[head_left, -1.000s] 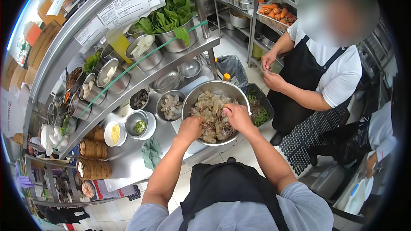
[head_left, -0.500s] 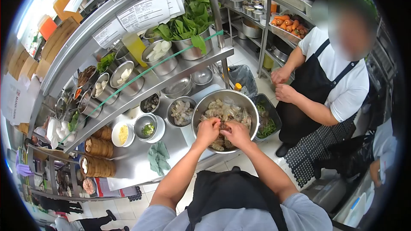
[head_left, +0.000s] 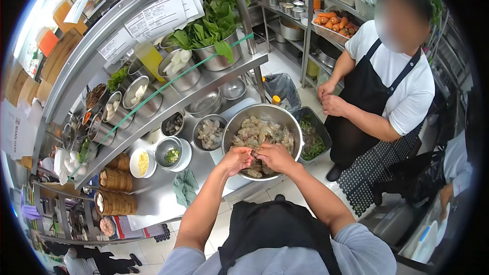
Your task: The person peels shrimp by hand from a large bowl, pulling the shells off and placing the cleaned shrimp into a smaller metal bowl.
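Observation:
A large steel bowl [head_left: 300, 137] holds a heap of raw shrimp [head_left: 262, 131]. Over its near side my left hand [head_left: 237, 161] and my right hand [head_left: 275, 157] meet, fingertips pinched together on one small dark shrimp [head_left: 254, 154], mostly covered by the fingers. Left of the big bowl, a smaller steel bowl [head_left: 196, 137] contains more shrimp, paler and seemingly peeled. Part of a white cutting board [head_left: 219, 159] shows beneath the large bowl.
A green cloth [head_left: 185, 187], a bowl of chopped scallions [head_left: 173, 156] and bamboo steamers [head_left: 116, 202] sit to the left. Above runs a shelf edge [head_left: 204, 82] with metal pots. At right are a bin of greens [head_left: 317, 140] and a co-worker [head_left: 379, 86] standing close by.
My hands have shifted slightly toward me, with the left wrist turned so its fingers point more to the right. The whole view has moved a little; the co-worker's hands stay together.

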A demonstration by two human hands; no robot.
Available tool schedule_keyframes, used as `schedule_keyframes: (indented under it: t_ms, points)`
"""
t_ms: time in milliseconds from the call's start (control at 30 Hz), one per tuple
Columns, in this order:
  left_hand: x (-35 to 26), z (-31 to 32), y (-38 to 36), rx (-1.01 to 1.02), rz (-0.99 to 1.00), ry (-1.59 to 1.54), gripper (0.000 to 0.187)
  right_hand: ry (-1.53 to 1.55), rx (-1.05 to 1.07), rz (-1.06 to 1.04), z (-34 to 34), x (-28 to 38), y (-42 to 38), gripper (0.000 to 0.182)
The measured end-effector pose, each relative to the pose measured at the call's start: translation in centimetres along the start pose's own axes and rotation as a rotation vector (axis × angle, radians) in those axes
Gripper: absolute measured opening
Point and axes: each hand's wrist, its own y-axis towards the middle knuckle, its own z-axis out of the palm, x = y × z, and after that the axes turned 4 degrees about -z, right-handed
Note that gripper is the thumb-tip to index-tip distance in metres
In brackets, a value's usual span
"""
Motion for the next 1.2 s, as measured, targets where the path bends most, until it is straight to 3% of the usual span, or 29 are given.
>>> schedule_keyframes:
  t_ms: [100,233,300,333,367,433,500,567,600,633,700,733,867,933,967,1000,1067,1133,1167,1200]
  points:
    - [0.2,-0.5,-0.4,0.12,-0.074,-0.045,0.009,0.266,0.077,-0.008,0.0,-0.8,-0.1,0.016]
    - [-1.1,1.1,-1.1,0.3,-0.041,-0.043,0.009,0.393,0.294,0.265,0.3,-2.1,-0.4,0.017]
    - [-2.6,1.9,-1.2,-0.064,0.054,0.55,0.015,0.7,0.238,0.432,0.8,-2.5,-0.6,0.018]
    - [-2.3,1.7,-1.1,-0.359,0.292,1.068,0.02,0.815,0.125,0.408,2.0,-3.0,-1.0,0.02]
    - [-1.9,1.7,-1.0,-0.359,0.293,1.066,0.02,0.813,0.126,0.408,3.0,-3.6,-1.6,0.02]
    - [-2.8,2.8,-0.6,-0.464,0.648,1.103,0.025,0.815,0.142,0.472,3.1,-3.4,-1.1,0.021]
    - [-2.6,4.1,-0.4,-0.414,0.541,1.081,0.027,0.799,0.124,0.457,3.1,-2.2,-0.7,0.022]
    - [-1.9,4.9,-0.1,-0.36,0.161,1.008,0.027,0.562,0.311,0.447,2.0,-0.5,0.2,0.022]
    - [-1.7,4.9,0.0,-0.419,0.202,1.043,0.025,0.694,0.359,0.59,2.5,-0.6,0.4,0.023]
    - [-1.6,4.6,0.0,-0.413,0.2,1.042,0.025,0.694,0.357,0.596,2.5,-1.0,0.2,0.023]
    - [-1.9,3.7,-0.3,-0.379,0.191,1.128,0.025,0.331,0.242,0.417,1.9,-2.3,0.9,0.024]
    - [-1.9,3.2,-0.2,-0.415,0.235,1.268,0.025,0.167,0.108,0.407,1.6,-2.9,1.5,0.022]
    - [-1.9,2.8,0.1,-0.439,0.191,1.488,0.024,-0.129,-0.042,0.432,1.1,-5.7,4.6,0.021]
    - [-2.3,2.5,0.2,-0.47,0.152,1.465,0.024,-0.235,0.165,0.427,1.4,-6.5,5.8,0.029]
    - [-2.7,2.2,0.3,-0.485,0.136,1.454,0.024,-0.229,0.161,0.413,1.6,-6.9,6.2,0.029]
    - [-3.2,0.1,0.3,-0.43,0.28,1.362,0.023,-0.241,0.231,0.444,1.6,-7.1,6.4,0.037]
    - [-6.2,-2.8,-0.6,-0.45,0.137,1.027,0.024,-0.236,0.391,0.506,1.9,-8.3,6.5,0.051]
    - [-10.2,-4.2,-2.9,-0.53,0.109,0.767,0.024,-0.169,0.439,0.485,1.0,-8.8,6.7,0.054]
    - [-11.3,-6.3,-3.2,-0.587,0.065,0.883,0.034,-0.11,0.479,0.461,0.5,-8.6,6.8,0.056]
    - [-12.0,-7.1,-4.2,-0.738,0.292,1.44,0.043,-0.084,0.435,0.456,0.1,-8.6,6.6,0.047]
